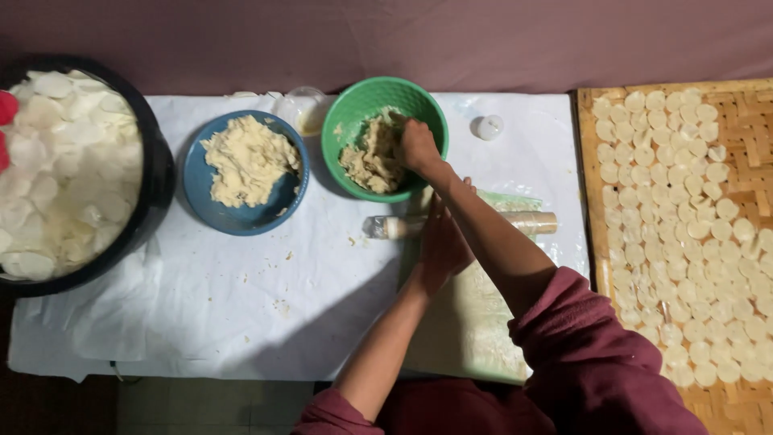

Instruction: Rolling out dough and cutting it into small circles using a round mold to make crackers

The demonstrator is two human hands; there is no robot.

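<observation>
The right hand [419, 147] digs closed fingers into dough [372, 157] in the far green bowl [354, 101]; the left hand [441, 242], nearer, rests flat on the rolling pin [531, 221].

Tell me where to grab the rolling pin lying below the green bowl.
Grip the rolling pin at its bare right end, coming from above. It lies flat and level; the left hand covers its middle, and the green bowl crowds the far side.

Right hand [419, 145] in green bowl [346, 113] of dough [372, 159].
</observation>
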